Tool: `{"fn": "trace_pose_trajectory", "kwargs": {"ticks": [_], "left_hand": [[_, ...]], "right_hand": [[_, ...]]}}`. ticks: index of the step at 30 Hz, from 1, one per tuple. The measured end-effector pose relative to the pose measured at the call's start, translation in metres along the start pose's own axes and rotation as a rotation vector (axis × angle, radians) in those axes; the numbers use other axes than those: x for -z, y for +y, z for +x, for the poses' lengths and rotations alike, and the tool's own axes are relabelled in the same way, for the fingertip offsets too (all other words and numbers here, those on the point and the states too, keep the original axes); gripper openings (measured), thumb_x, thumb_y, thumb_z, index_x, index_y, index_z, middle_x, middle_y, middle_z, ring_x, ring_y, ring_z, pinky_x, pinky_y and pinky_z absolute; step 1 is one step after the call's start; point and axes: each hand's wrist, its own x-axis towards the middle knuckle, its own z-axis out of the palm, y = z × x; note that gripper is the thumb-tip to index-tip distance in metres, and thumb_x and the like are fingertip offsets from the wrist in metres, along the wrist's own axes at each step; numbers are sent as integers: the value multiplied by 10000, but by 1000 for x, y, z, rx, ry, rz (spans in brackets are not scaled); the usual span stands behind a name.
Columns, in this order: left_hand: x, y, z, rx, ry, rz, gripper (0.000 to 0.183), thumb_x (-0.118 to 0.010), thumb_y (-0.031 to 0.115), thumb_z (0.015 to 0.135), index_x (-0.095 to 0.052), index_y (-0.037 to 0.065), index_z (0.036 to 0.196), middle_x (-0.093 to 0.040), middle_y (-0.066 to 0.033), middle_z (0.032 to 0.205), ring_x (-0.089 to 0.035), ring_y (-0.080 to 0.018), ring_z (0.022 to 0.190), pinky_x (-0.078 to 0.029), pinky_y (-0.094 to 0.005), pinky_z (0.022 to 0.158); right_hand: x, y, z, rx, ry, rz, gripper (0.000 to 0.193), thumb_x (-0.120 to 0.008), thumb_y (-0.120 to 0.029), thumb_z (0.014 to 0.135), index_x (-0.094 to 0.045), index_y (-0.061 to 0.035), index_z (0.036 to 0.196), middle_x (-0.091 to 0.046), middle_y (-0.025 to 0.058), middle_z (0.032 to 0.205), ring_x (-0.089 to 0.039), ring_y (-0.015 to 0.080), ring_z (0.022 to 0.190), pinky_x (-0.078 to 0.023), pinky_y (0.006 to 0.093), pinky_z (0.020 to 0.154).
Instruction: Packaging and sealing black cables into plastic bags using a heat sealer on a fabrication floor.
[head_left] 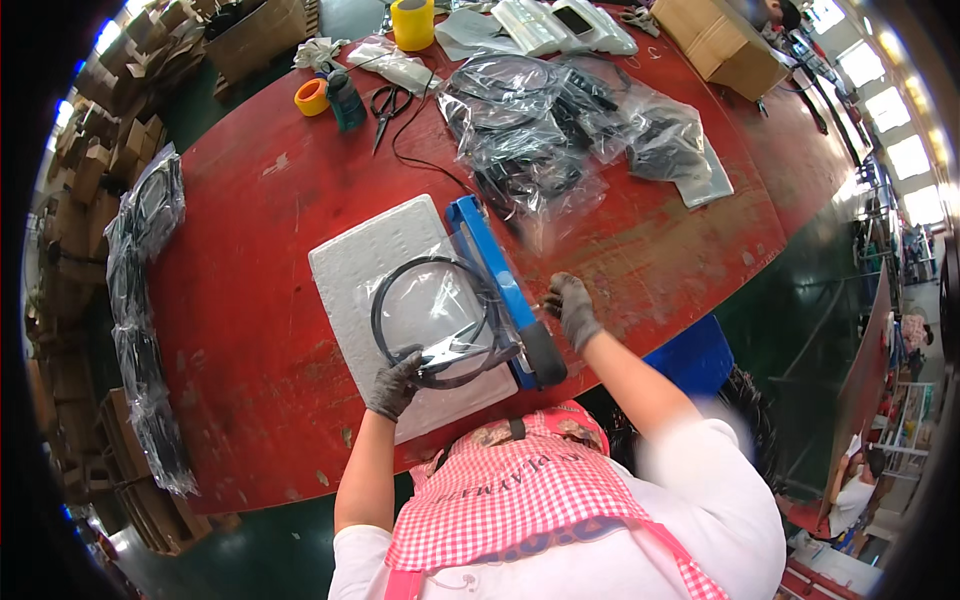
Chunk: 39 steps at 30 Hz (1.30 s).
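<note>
My left hand (394,386), in a grey glove, pinches the near side of a clear plastic bag with a coiled black cable (377,318) inside. The bagged coil lies over a white foam board (345,268). Its right side reaches a blue bag sealer (497,268) with a black end, set along the board's right edge. My right hand (574,310), also gloved, is just right of the sealer and apart from it. Its fingers are curled and nothing shows in them.
Beyond the sealer lies a heap of bagged black cables (520,120). Scissors (388,112), a dark green bottle (346,102) and yellow tape (312,97) sit at the far left. More bagged cables (145,330) line the red table's left edge. A cardboard box (715,45) stands far right.
</note>
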Motion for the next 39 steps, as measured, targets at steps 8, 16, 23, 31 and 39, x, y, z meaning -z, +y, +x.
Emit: {"fn": "trace_pose_trajectory", "kwargs": {"ticks": [8, 16, 23, 31, 39], "left_hand": [[74, 35, -83, -251, 257, -283, 314, -584, 143, 806, -480, 54, 1089, -582, -104, 969, -581, -232, 852, -494, -374, 745], [219, -67, -111, -479, 931, -760, 269, -600, 211, 811, -546, 53, 1022, -593, -51, 888, -563, -146, 754, -483, -292, 630], [87, -25, -125, 320, 792, 39, 202, -564, 219, 830, -531, 40, 918, -585, -92, 754, -546, -159, 518, -474, -271, 440], [-42, -16, -90, 120, -182, -325, 657, -529, 588, 741, -511, 19, 1069, -587, -136, 986, -576, -241, 892, -472, -390, 764], [9, 23, -88, -105, -117, -191, 522, -622, 329, 774, -460, 85, 1206, -574, -102, 1045, -551, -228, 963, -431, -403, 872]], "right_hand": [[-15, 25, 156, -279, 89, 500, 181, -540, -253, 830, -448, -148, 715, -356, -12, 480, -343, 114, 355, -300, 215, 311], [-7, 3, 163, -688, 10, 368, 168, -470, -185, 840, -423, -175, 679, -280, -80, 455, -278, 52, 339, -217, 189, 279], [-105, -138, 55, 237, -48, -171, 242, -508, -279, 863, -430, -188, 653, -373, -72, 513, -301, 45, 357, -229, 180, 305], [-203, -185, -186, 545, -639, -545, 156, -578, -211, 836, -529, -108, 729, -414, -50, 502, -321, 27, 397, -221, 182, 364], [-100, -141, -245, -383, -1125, -945, 170, -552, -172, 853, -573, -28, 764, -474, -14, 551, -449, 45, 503, -369, 220, 455]]}}
